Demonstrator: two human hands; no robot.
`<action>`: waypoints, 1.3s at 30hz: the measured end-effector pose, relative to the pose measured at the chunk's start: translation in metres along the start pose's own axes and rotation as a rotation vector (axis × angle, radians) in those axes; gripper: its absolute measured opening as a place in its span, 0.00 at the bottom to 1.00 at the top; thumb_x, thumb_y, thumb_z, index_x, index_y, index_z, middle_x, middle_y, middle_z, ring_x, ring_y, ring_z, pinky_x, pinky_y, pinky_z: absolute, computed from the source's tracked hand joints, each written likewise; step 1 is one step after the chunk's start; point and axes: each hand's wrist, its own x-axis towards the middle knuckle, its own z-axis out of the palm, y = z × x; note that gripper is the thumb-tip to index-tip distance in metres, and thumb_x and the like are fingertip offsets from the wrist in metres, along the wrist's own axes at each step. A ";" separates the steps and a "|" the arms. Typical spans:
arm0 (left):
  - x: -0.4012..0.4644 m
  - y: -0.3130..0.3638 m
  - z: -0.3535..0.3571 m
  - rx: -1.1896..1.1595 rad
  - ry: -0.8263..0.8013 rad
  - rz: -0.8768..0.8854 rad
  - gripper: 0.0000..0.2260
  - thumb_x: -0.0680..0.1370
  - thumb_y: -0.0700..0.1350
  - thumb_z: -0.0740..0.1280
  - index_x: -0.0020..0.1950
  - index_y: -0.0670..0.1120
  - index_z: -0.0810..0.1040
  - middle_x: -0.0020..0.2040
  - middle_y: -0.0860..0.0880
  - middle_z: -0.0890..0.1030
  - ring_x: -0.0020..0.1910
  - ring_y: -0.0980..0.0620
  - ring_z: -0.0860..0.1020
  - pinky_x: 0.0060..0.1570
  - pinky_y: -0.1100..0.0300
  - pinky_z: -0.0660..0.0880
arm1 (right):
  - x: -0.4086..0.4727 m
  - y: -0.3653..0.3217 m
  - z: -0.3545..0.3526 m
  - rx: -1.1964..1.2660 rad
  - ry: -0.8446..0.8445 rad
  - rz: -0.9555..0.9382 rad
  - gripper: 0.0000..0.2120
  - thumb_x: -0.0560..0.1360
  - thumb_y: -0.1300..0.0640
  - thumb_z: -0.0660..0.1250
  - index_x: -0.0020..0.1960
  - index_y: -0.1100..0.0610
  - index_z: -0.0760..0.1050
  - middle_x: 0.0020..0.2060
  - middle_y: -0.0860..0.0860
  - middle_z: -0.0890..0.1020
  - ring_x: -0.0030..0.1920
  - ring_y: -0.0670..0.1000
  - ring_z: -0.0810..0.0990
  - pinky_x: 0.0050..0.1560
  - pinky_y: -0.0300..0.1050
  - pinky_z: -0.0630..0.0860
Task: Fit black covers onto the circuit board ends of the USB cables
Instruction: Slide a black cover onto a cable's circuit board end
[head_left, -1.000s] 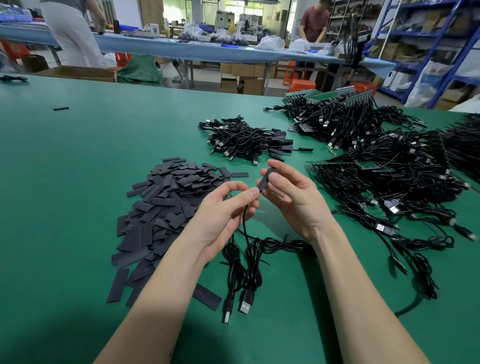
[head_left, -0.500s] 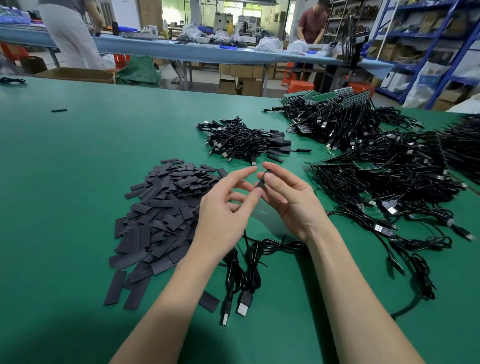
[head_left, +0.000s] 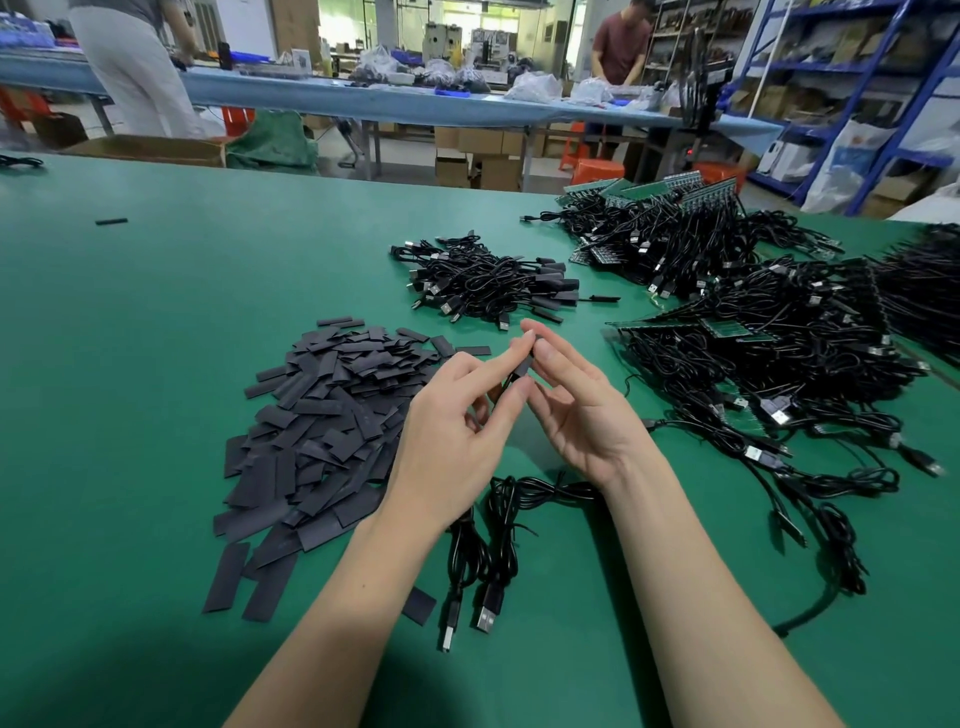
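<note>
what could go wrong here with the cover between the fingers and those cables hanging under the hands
1. The black cover is held only by fingertips of the left hand and right hand; that light grip could let it slip.
2. The cables trailing below lie looped together on the table, so lifting one may drag its neighbour.

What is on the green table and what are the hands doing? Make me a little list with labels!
table: green mat
left hand: pinches a black cover between fingertips
right hand: pinches the same cover from the other side
cover pile: loose flat black covers, left of the hands
finished pile: cables with covers on, beyond the hands
unfinished cables: big tangle with green boards, on the right
USB plugs: lying near the wrists
</note>
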 end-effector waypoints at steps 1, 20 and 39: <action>0.000 0.002 -0.001 -0.007 0.005 -0.001 0.16 0.81 0.48 0.68 0.70 0.55 0.79 0.40 0.48 0.72 0.37 0.49 0.71 0.38 0.53 0.73 | 0.000 0.000 0.000 0.014 0.009 0.000 0.10 0.72 0.60 0.71 0.50 0.52 0.88 0.45 0.50 0.87 0.42 0.44 0.86 0.40 0.33 0.81; 0.001 0.004 -0.006 -0.087 0.136 -0.077 0.06 0.76 0.49 0.74 0.52 0.55 0.86 0.41 0.53 0.79 0.34 0.50 0.76 0.31 0.60 0.72 | 0.004 -0.003 -0.003 0.065 0.068 -0.060 0.09 0.71 0.60 0.72 0.49 0.52 0.88 0.49 0.51 0.87 0.46 0.45 0.86 0.44 0.34 0.81; 0.001 -0.001 -0.002 -0.258 0.045 -0.333 0.05 0.77 0.44 0.74 0.49 0.54 0.84 0.42 0.54 0.85 0.35 0.58 0.77 0.37 0.62 0.76 | 0.004 -0.004 0.001 -0.090 0.081 -0.155 0.14 0.69 0.61 0.74 0.55 0.53 0.85 0.48 0.53 0.86 0.46 0.48 0.85 0.49 0.39 0.81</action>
